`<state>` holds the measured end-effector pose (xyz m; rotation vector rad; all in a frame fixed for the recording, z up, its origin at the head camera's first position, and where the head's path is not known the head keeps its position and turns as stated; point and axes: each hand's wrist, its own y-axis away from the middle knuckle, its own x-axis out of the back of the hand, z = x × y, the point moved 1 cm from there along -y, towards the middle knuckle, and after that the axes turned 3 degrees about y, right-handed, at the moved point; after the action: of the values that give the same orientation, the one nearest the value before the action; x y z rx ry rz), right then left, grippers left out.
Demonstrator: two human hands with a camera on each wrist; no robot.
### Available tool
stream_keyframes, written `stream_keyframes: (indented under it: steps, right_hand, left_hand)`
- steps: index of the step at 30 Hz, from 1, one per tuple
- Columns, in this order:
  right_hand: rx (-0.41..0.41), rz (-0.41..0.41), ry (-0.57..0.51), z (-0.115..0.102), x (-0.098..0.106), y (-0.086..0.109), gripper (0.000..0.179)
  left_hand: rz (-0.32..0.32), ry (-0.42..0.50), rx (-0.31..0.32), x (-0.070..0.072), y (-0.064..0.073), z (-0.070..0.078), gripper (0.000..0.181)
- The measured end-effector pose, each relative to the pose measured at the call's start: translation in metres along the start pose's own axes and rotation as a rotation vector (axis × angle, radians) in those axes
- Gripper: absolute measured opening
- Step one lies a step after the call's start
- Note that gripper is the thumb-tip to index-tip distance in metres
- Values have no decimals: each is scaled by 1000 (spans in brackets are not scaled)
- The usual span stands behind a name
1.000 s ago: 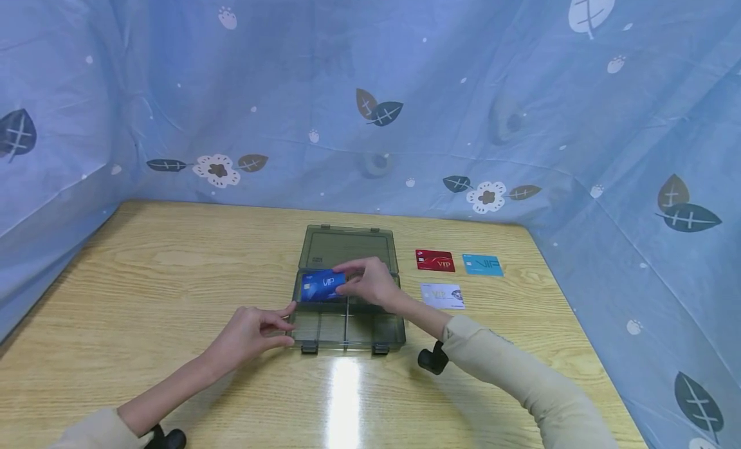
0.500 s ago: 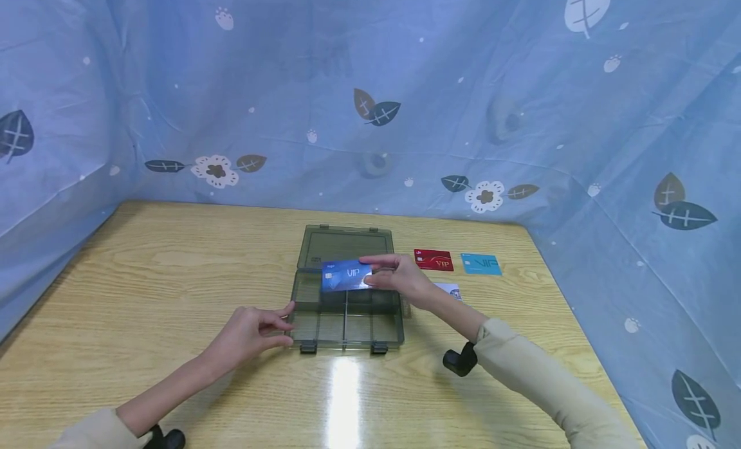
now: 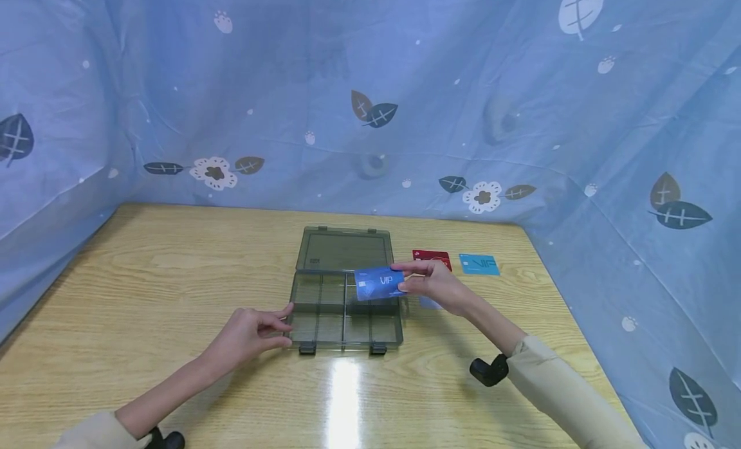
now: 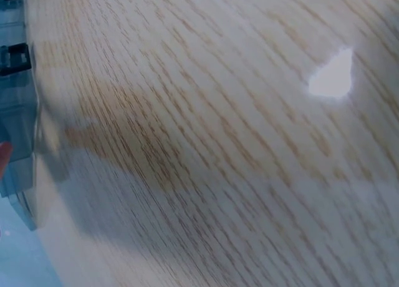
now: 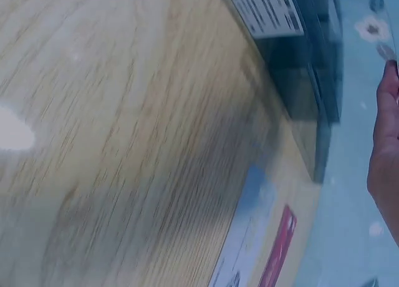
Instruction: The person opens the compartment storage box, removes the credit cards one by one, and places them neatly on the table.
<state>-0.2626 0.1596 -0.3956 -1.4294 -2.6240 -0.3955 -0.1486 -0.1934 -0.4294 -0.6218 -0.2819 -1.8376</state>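
Observation:
My right hand (image 3: pixel 434 285) pinches a blue VIP card (image 3: pixel 379 284) between thumb and fingers, its face towards the head camera. The card overlaps the right back compartments of a translucent grey-green divided plastic box (image 3: pixel 330 336). Behind the compartments the box's lid (image 3: pixel 347 249) lies folded back. My left hand (image 3: pixel 255 333) touches the box's left side with spread fingertips and thumb. In the left wrist view only a fingertip (image 4: pixel 3 155) shows beside the box (image 4: pixel 15 112). Edge-on in the right wrist view, the right hand (image 5: pixel 388 137) appears at the border, the card mostly out of sight.
Right of the box lie a red VIP card (image 3: pixel 425 254), a light-blue VIP card (image 3: pixel 479 264) and a white card (image 3: pixel 428 302), partly hidden by the right hand. A white printed label (image 5: pixel 268 9) shows on the box. Patterned blue cloth (image 3: pixel 301 114) hangs behind the wooden table (image 3: pixel 202 275).
My right hand has carried the blue card from the box's left back compartment to the right. It now partly covers the red and white cards. The left hand has stayed at the box's side.

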Motion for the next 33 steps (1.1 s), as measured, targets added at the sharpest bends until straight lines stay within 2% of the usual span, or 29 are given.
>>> stream_keyframes:
  steps: [7,17,24,27,33]
  right_hand:
    - [-50,30,-19,9,29,20,48]
    - [-69,39,-175,36,80,50,37]
    - [-94,47,-178,61,115,69,36]
    - [-87,25,-170,71,131,77,37]
    - [-56,-81,-217,90,162,92,43]
  left_hand:
    - [7,2,5,0,0,0,22]
    - [11,-7,-3,1,-1,2,22]
    - [15,5,9,1,-1,5,21]
    - [12,6,8,2,-2,5,21]
    - [6,4,18,2,-2,3,21]
